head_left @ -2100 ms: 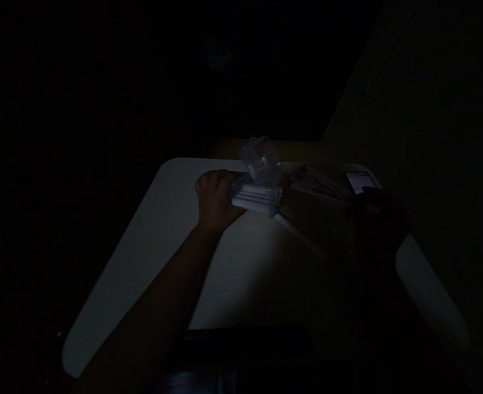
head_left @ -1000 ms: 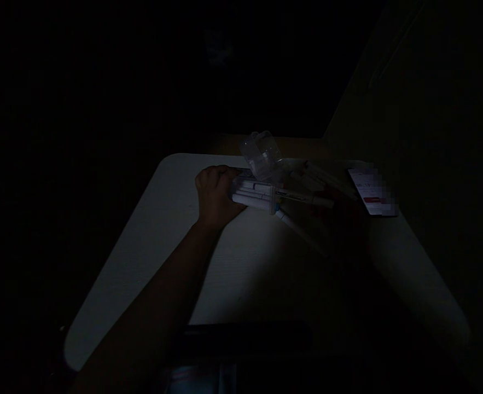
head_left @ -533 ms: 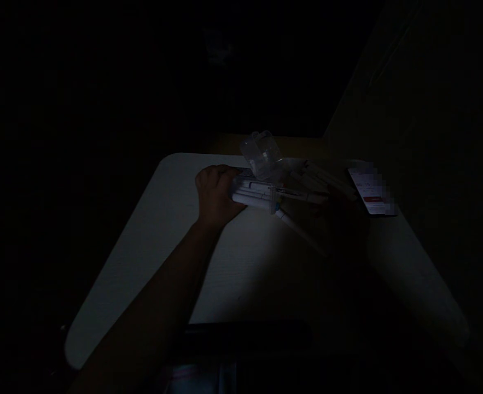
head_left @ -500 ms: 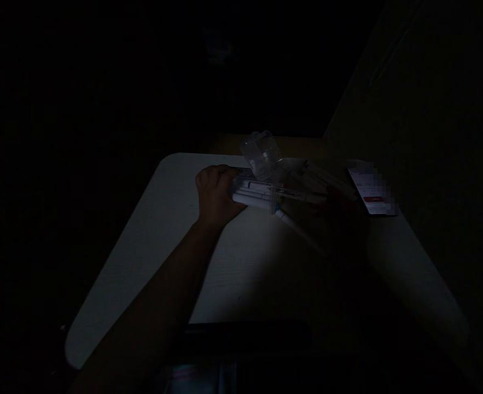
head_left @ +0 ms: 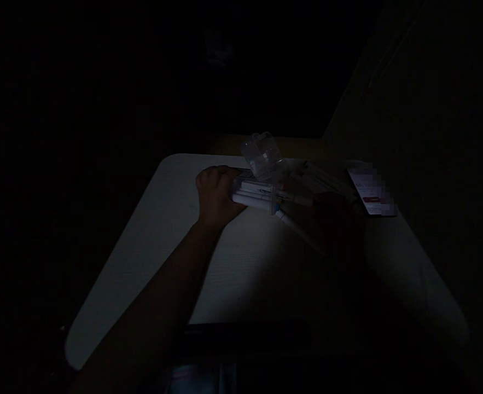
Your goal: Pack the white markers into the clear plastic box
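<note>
The scene is very dark. My left hand (head_left: 214, 197) is closed round the left end of a clear plastic marker case (head_left: 254, 197) that lies on its side on the white table (head_left: 151, 246). The case's hinged clear lid (head_left: 262, 155) stands open above it. White markers fill the case. One white marker (head_left: 290, 195) sticks out of the case's open end toward my right hand (head_left: 337, 216), a dark shape in shadow that meets the marker's right end; its fingers barely show.
Several loose white markers (head_left: 327, 178) lie right of the case, and one marker (head_left: 301, 231) lies slanted just below it. A lit phone (head_left: 370, 191) rests near the table's right edge. A dark flat object (head_left: 245, 334) sits at the near edge.
The marker at my right hand has slid leftward, further into the case, and my right hand has followed it. My left hand has stayed on the case.
</note>
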`<move>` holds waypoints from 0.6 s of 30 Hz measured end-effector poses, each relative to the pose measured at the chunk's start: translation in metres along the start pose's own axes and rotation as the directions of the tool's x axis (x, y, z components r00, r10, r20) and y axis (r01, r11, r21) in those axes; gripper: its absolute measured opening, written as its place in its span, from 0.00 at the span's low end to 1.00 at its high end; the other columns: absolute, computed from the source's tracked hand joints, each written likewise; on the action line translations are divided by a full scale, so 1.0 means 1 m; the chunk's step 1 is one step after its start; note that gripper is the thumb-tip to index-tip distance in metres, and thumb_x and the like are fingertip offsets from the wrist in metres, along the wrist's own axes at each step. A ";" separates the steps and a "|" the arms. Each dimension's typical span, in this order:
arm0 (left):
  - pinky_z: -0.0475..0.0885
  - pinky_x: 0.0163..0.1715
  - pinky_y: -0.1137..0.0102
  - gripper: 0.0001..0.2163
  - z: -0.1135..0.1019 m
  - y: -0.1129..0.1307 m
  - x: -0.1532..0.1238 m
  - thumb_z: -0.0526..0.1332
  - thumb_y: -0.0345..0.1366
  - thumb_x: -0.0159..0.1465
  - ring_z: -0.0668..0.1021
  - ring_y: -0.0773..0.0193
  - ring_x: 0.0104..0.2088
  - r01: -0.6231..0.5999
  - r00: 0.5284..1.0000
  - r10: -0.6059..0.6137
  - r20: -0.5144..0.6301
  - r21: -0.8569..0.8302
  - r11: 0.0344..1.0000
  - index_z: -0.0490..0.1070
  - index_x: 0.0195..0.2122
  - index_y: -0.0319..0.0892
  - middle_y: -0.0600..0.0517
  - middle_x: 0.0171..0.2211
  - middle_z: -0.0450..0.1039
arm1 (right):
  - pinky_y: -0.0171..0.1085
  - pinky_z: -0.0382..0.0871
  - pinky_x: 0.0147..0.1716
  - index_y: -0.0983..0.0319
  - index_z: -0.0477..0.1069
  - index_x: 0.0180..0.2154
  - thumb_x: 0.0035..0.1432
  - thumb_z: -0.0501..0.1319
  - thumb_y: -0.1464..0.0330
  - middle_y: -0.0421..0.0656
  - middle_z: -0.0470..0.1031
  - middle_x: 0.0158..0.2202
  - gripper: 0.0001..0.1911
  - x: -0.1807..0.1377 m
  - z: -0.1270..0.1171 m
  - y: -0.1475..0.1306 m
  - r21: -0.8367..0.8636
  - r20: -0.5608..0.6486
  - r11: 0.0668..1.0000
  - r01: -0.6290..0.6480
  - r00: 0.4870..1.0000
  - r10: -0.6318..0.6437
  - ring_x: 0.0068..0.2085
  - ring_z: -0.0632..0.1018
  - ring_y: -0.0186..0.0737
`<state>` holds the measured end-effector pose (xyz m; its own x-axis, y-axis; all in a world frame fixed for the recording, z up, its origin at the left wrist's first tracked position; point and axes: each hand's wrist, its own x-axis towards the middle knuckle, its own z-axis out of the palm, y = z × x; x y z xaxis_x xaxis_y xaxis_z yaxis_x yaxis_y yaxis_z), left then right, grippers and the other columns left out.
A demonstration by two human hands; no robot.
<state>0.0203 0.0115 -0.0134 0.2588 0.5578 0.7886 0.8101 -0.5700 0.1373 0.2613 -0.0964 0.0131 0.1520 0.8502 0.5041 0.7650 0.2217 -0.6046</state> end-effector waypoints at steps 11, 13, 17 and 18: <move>0.58 0.46 0.60 0.24 0.000 0.000 0.001 0.62 0.49 0.48 0.67 0.55 0.46 0.000 1.000 0.000 0.012 0.023 1.000 0.64 0.45 0.46 0.48 0.42 0.67 | 0.41 0.67 0.48 0.59 0.69 0.45 0.57 0.50 0.66 0.45 0.70 0.48 0.16 -0.003 0.008 0.007 0.156 0.111 0.982 0.104 0.986 -0.122 0.49 0.72 0.40; 0.58 0.46 0.61 0.24 0.000 0.001 0.000 0.62 0.49 0.48 0.67 0.55 0.46 -0.009 1.000 0.009 -0.006 0.021 1.000 0.64 0.45 0.46 0.48 0.43 0.67 | 0.41 0.67 0.49 0.59 0.68 0.47 0.58 0.50 0.65 0.45 0.70 0.49 0.17 -0.003 0.009 0.006 0.171 0.159 0.980 0.105 0.978 -0.133 0.50 0.71 0.40; 0.58 0.46 0.61 0.25 0.000 0.001 0.000 0.63 0.49 0.48 0.67 0.55 0.46 -0.028 0.999 0.028 -0.046 0.004 1.000 0.64 0.45 0.47 0.48 0.43 0.67 | 0.42 0.64 0.53 0.55 0.66 0.50 0.58 0.49 0.64 0.41 0.67 0.53 0.19 -0.003 0.012 0.006 0.204 0.264 0.965 0.165 0.940 -0.217 0.54 0.68 0.41; 0.58 0.46 0.61 0.25 0.000 0.001 0.000 0.63 0.49 0.48 0.67 0.55 0.45 -0.030 0.998 0.030 -0.047 0.000 1.000 0.64 0.45 0.47 0.48 0.42 0.67 | 0.42 0.64 0.53 0.54 0.66 0.51 0.58 0.49 0.63 0.40 0.66 0.54 0.19 -0.003 0.013 0.006 0.222 0.280 0.958 0.181 0.929 -0.240 0.55 0.67 0.41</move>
<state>0.0209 0.0110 -0.0135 0.2585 0.5114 0.8195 0.8019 -0.5867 0.1132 0.2570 -0.0913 -0.0004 -0.2178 0.8708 0.4407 0.6218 0.4718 -0.6251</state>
